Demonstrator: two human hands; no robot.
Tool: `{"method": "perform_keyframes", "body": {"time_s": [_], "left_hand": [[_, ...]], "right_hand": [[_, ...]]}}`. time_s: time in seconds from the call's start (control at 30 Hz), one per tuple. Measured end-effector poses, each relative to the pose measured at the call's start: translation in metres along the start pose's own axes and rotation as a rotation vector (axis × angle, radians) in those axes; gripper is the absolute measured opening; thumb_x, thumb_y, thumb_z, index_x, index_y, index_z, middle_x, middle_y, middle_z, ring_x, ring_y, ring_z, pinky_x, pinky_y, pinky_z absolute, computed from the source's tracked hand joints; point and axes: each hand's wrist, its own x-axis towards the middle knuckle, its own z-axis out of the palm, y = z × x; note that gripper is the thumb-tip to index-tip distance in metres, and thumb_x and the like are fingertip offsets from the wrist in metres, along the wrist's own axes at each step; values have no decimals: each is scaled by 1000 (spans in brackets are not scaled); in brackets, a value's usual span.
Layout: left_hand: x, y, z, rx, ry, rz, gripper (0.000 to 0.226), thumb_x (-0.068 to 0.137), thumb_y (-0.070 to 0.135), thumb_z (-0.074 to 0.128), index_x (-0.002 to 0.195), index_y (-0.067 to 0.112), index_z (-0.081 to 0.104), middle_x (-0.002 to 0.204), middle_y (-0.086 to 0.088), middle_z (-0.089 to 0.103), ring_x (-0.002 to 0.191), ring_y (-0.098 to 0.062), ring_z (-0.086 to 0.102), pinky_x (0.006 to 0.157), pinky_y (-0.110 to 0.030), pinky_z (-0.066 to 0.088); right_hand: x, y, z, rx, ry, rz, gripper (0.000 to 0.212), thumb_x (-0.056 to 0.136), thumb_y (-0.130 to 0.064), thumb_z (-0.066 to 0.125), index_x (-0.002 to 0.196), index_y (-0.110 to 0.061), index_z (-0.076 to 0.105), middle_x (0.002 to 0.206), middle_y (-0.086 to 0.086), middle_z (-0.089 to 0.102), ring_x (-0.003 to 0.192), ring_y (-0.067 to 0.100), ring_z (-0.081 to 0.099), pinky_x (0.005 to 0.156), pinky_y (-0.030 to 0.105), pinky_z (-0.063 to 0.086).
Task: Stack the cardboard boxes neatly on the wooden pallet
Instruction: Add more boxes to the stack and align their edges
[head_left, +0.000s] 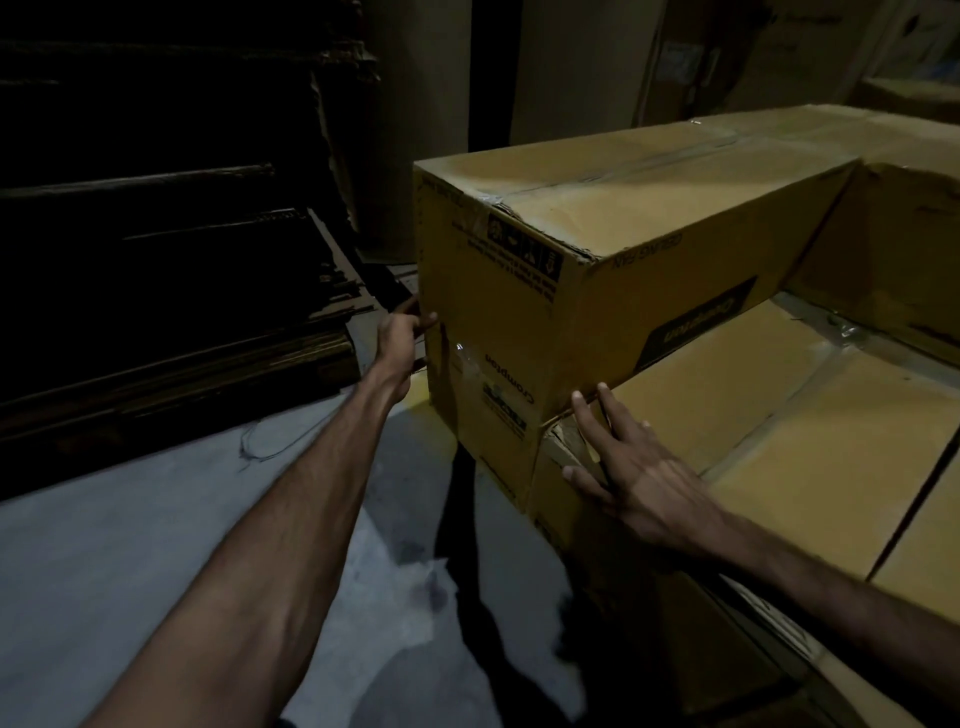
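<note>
Dim storeroom floor (156, 545); left hand (397, 338) grips the long box (571, 270) edge, right hand (634, 467) flat, fingers straight, on lower boxes (831, 441).

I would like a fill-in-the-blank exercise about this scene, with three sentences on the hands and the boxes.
1. The left hand grips the long box at its ____ edge.
2. The right hand lies flat, its fingers touching the ____ edge of the long box.
3. The long box rests on ____ of the lower boxes.

Missing words: left; bottom; top
</note>
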Motion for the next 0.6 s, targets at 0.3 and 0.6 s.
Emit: {"method": "perform_keyframes", "body": {"time_s": [0.3, 0.6], "left_hand": [[-4, -3, 1, 14, 7, 11, 61, 97, 9, 44, 152, 32, 54, 138, 6, 66, 127, -13, 56, 86, -41, 47], [-32, -19, 29, -140, 115, -16, 38, 109, 29, 39, 135, 20, 66, 111, -1, 78, 102, -20, 72, 80, -40, 62]], "right_hand": [[1, 3, 4, 15, 13, -18, 83, 99, -78, 11, 159, -36, -29, 169, 4, -31, 161, 23, -6, 130, 50, 4], [-3, -1, -6, 66, -7, 23, 93, 90, -88, 7, 161, -36, -24, 169, 0, -31, 160, 16, -7, 130, 44, 2]]}}
